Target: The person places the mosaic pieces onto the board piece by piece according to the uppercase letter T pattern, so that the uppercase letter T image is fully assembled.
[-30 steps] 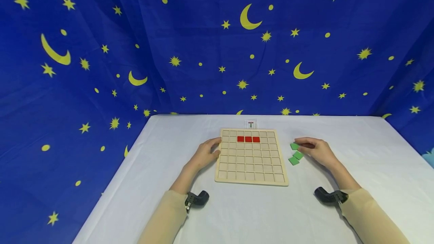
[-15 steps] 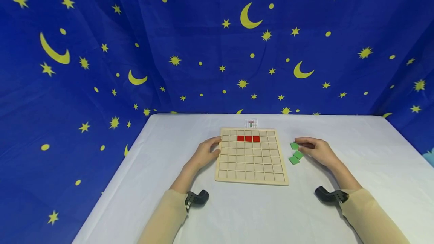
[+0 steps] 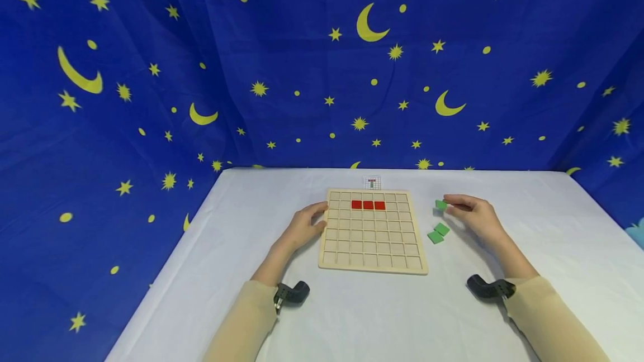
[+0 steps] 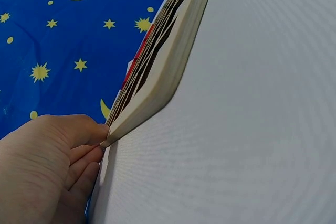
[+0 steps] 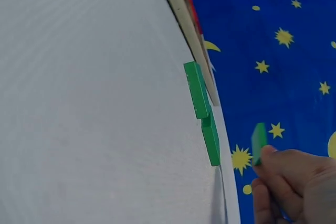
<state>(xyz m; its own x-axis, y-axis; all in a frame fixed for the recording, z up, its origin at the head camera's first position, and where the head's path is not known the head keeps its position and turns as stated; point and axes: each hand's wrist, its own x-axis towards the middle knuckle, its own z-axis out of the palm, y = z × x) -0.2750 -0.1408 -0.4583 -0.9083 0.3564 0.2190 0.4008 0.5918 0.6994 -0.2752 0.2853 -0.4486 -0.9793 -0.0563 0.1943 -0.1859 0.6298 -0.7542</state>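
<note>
A wooden grid board [image 3: 374,247] lies on the white table, with a row of three red square tiles [image 3: 368,205] set in its upper cells. My left hand [image 3: 303,228] holds the board's left edge, thumb and fingertips at the rim in the left wrist view. Between the thumb and fingers of my right hand [image 3: 475,218] a green square tile [image 3: 440,205] is pinched, raised above the table to the right of the board. Two more green tiles [image 3: 435,237] lie on the table below that hand, touching or nearly so.
A small card [image 3: 372,182] with a printed grid and a T-shaped red and green pattern lies just behind the board. Blue cloth [image 3: 302,60] with yellow stars and moons hangs behind and beside the table [image 3: 372,317].
My right hand has lifted one green tile off the table, moving slightly up and away from the other two. The left hand stays at the board's edge.
</note>
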